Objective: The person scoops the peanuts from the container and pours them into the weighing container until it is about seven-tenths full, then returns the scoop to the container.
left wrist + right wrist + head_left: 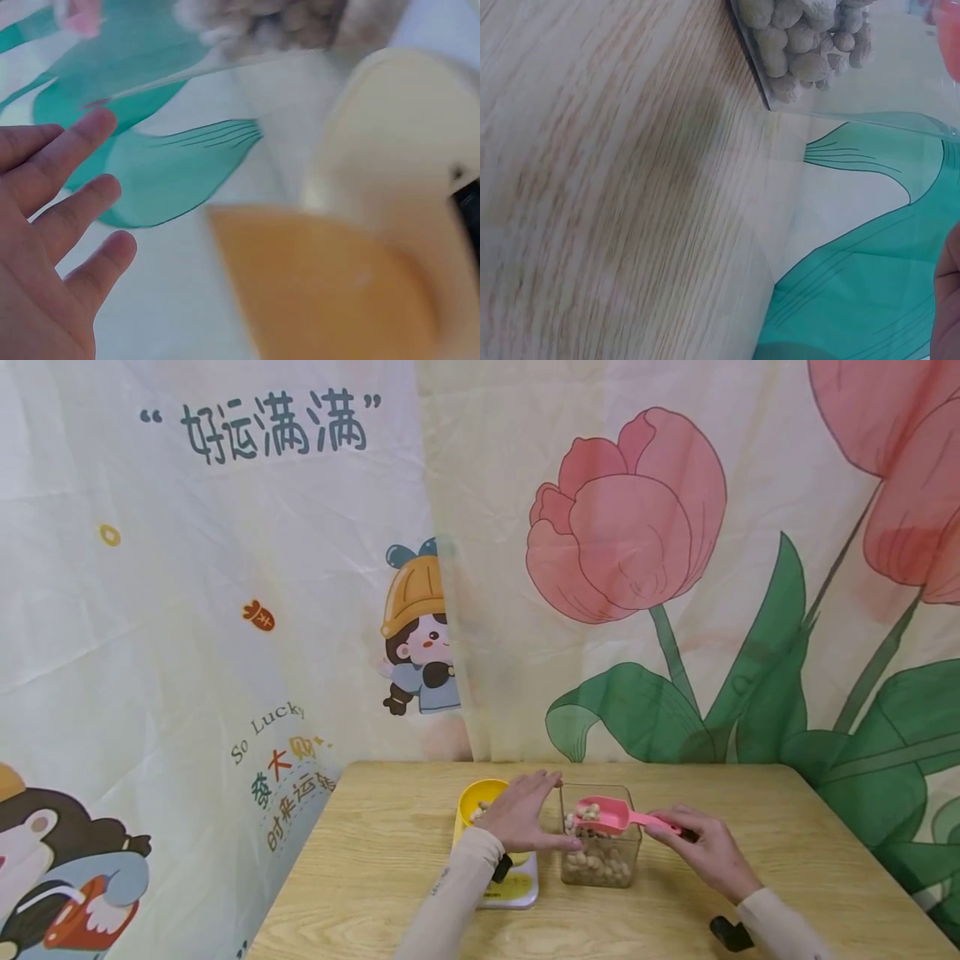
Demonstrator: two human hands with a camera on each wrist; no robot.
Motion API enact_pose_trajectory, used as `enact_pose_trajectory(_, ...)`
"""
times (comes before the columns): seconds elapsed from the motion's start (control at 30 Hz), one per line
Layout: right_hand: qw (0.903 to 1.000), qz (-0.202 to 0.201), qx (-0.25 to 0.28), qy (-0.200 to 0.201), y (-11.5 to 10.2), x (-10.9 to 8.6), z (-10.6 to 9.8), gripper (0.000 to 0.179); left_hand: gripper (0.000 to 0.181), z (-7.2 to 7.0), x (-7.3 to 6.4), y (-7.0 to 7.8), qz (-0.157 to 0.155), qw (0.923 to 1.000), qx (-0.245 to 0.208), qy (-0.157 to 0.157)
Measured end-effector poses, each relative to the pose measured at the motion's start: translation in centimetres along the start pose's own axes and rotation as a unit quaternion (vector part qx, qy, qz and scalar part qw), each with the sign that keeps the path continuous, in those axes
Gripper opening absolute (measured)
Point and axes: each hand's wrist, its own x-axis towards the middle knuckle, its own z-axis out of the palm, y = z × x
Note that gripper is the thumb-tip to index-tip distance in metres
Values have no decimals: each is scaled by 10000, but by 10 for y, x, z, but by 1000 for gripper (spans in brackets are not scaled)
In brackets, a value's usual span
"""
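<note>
My right hand (705,850) pinches the handle of a pink scoop (611,814), whose bowl carries a few pale, rounded, peanut-like pieces (590,812). The scoop is over the mouth of a clear square container (636,860), with more such pieces (802,45) in its lower part. My left hand (522,814) spreads straight fingers at the container's left side; contact cannot be made out. Behind that hand, partly hidden, a yellow bowl (480,792) with some pieces inside rests on a kitchen scale (517,893).
The wooden table (360,860) extends on both sides of the scale and container. A printed cloth (495,652) with tulips and cartoon figures hangs behind the table and along its left. A black wrist camera (729,935) is under the right wrist.
</note>
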Motion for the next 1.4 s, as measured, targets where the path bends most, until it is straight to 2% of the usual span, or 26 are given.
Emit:
enact_pose_trajectory(0.17,9996,255,82,-112,-1,-2,-3,30,111,-31,-3,-8,81,9995,76,306)
enact_pose_trajectory(0.33,9991,378,99,-185,-1,-4,-5,34,113,-57,-12,-29,-189,9985,291,432)
enact_pose_trajectory(0.43,9988,452,82,-182,-1,-5,-5,33,111,-62,-19,-46,-447,9978,224,446)
enact_pose_trajectory(0.53,9982,558,92,-174,-2,-6,-5,35,111,-58,-28,-63,-740,9964,105,397)
enact_pose_trajectory(0.67,9977,653,88,-159,-3,-6,-6,37,108,-44,-40,-81,-1016,9941,21,367)
enact_pose_trajectory(0.87,9975,677,155,-145,-4,-6,-5,39,115,-23,-57,-99,-1309,9910,43,256)
enact_pose_trajectory(1.1,9980,618,126,-90,-5,-5,-3,36,119,-6,-66,-105,-1562,9875,-187,136)
enact_pose_trajectory(1.27,9988,378,294,-86,-11,-3,-7,30,118,-2,-67,-106,-1603,9865,-327,121)
enact_pose_trajectory(1.4,9988,187,444,-80,-21,5,-9,30,119,-2,-67,-108,-1607,9865,-297,104)
